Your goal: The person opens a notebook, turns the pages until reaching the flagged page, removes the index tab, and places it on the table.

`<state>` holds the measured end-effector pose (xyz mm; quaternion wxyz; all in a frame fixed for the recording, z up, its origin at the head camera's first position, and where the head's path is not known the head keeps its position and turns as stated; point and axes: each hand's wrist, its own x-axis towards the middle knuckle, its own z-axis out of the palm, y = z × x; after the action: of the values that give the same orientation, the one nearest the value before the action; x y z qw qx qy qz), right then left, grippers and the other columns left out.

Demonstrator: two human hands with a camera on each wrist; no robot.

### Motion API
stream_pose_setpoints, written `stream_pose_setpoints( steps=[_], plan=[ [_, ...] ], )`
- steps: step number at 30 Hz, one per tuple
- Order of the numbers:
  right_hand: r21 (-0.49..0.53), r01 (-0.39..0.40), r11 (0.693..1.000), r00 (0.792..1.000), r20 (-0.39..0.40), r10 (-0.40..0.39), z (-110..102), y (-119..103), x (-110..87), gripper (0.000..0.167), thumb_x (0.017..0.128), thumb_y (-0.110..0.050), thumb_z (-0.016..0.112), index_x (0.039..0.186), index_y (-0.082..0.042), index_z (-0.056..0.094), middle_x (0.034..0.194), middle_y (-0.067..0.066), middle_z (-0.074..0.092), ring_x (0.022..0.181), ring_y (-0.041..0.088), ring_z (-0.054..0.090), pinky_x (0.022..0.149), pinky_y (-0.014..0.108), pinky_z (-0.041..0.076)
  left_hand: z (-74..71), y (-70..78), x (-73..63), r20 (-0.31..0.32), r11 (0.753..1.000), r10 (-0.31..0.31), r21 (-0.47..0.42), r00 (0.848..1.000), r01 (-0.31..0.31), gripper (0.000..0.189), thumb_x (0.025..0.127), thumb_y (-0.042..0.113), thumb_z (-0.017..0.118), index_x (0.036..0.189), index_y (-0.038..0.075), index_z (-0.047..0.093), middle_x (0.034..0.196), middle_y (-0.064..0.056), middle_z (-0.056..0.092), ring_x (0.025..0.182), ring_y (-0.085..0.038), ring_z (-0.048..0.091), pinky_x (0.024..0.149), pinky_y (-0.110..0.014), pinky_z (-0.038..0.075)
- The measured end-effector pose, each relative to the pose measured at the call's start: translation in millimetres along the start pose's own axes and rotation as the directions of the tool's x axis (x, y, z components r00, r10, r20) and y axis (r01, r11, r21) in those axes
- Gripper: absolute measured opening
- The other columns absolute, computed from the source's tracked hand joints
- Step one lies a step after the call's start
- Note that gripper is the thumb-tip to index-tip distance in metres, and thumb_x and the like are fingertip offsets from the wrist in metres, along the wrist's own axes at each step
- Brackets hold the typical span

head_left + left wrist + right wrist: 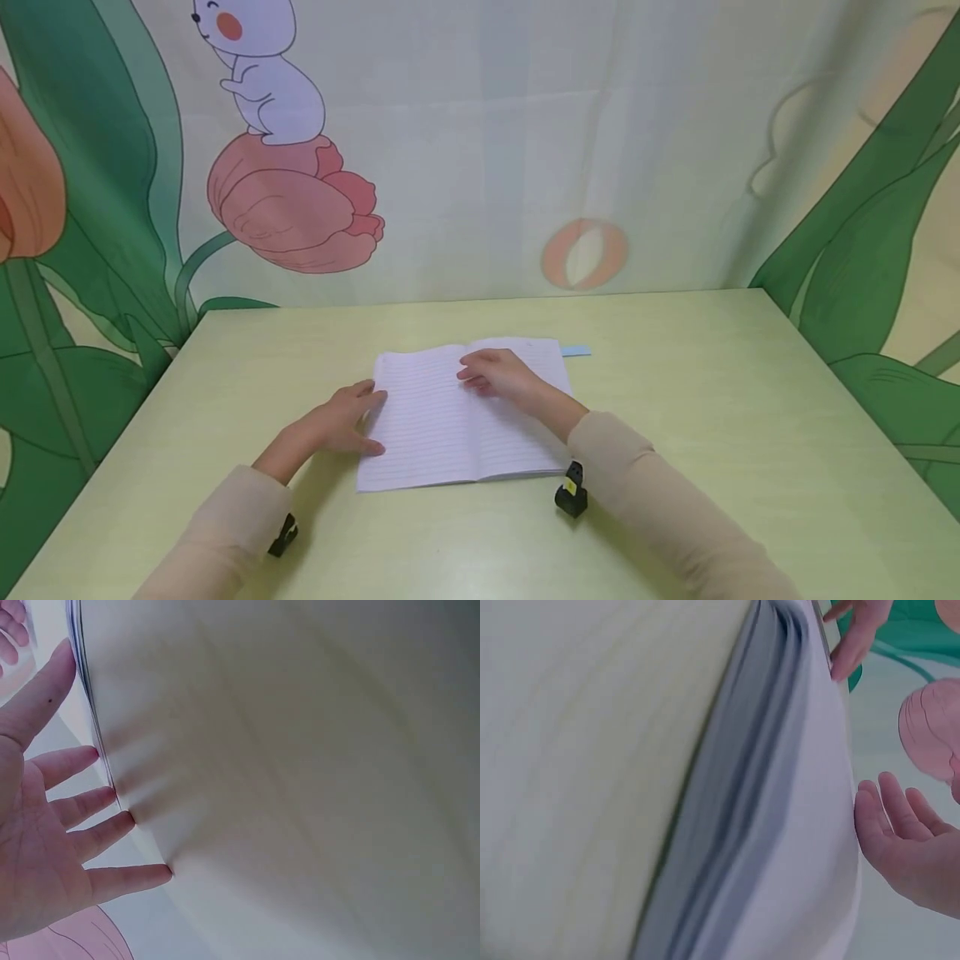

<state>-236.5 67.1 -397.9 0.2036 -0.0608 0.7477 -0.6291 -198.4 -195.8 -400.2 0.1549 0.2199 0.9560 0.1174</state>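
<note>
An open notebook (pixel 427 425) with white lined pages lies on the table, its fold running down the middle. My left hand (pixel 341 421) rests at its left edge, thumb and fingers spread; in the left wrist view the straight fingers (pixel 90 829) reach the edge of the thin page stack. Over the upper part of the pages, beside the fold, is my right hand (pixel 502 375), its fingers loosely bent and pinching nothing. The right wrist view shows the layered page edges (pixel 742 787) and the right hand (pixel 915 851) at the page surface.
A light blue strip (pixel 576 351) sticks out from the notebook's upper right. The pale yellow-green table (pixel 712 400) ends at a printed curtain (pixel 450 208) behind. Small black devices (pixel 572 492) hang under both sleeves.
</note>
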Motion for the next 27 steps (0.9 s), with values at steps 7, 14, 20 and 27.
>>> stream_pose_setpoints(
  steps=[7, 14, 20, 27],
  plan=[
    [-0.162, 0.014, 0.987, 0.993, -0.114, -0.033, -38.6, 7.8, 1.2, 0.037, 0.094, -0.019, 0.05, 0.123, 0.003, 0.052, 0.112, 0.016, 0.061, 0.105, 0.025, 0.057, 0.084, 0.035, 0.046, -0.3, -0.2, -0.5, 0.03, 0.999, -0.036, 0.036, 0.999, 0.035, 0.082, 0.076, 0.036, 0.072, 0.138, 0.0, 0.034, 0.144, -0.025, 0.021, 0.128, -0.045, 0.021, 0.095, -0.063, 0.023],
    [-0.415, 0.097, 0.904, 0.977, -0.136, -0.167, -67.7, 16.2, -6.8, 0.037, 0.093, -0.019, 0.051, 0.121, 0.005, 0.054, 0.119, 0.018, 0.056, 0.112, 0.031, 0.05, 0.094, 0.04, 0.038, 0.5, -3.3, -2.6, 0.096, 0.998, 0.024, 0.055, 0.995, -0.03, 0.076, 0.083, 0.041, 0.063, 0.143, 0.009, 0.028, 0.149, -0.015, 0.015, 0.132, -0.041, 0.014, 0.093, -0.07, 0.012],
    [-0.619, 0.112, 0.777, 0.972, -0.092, -0.214, -83.8, 24.2, -6.7, 0.046, 0.086, -0.02, 0.06, 0.123, 0.006, 0.051, 0.122, 0.021, 0.054, 0.115, 0.034, 0.048, 0.096, 0.042, 0.036, 3.1, -3.3, -3.3, 0.128, 0.998, 0.044, 0.046, 0.991, -0.05, 0.089, 0.077, 0.052, 0.065, 0.144, 0.011, 0.025, 0.15, -0.013, 0.011, 0.134, -0.039, 0.009, 0.094, -0.069, 0.012],
    [-0.827, 0.038, 0.561, 0.995, -0.023, -0.102, -97.4, 28.0, -9.0, 0.077, 0.08, -0.036, 0.066, 0.139, 0.0, 0.032, 0.143, 0.025, 0.025, 0.131, 0.042, 0.017, 0.096, 0.065, 0.017, 6.6, -2.2, -4.5, 0.139, 0.997, 0.041, 0.064, 0.989, -0.05, 0.106, 0.064, 0.055, 0.074, 0.145, 0.009, 0.022, 0.151, -0.014, 0.009, 0.134, -0.039, 0.006, 0.092, -0.07, 0.014]
  ],
)
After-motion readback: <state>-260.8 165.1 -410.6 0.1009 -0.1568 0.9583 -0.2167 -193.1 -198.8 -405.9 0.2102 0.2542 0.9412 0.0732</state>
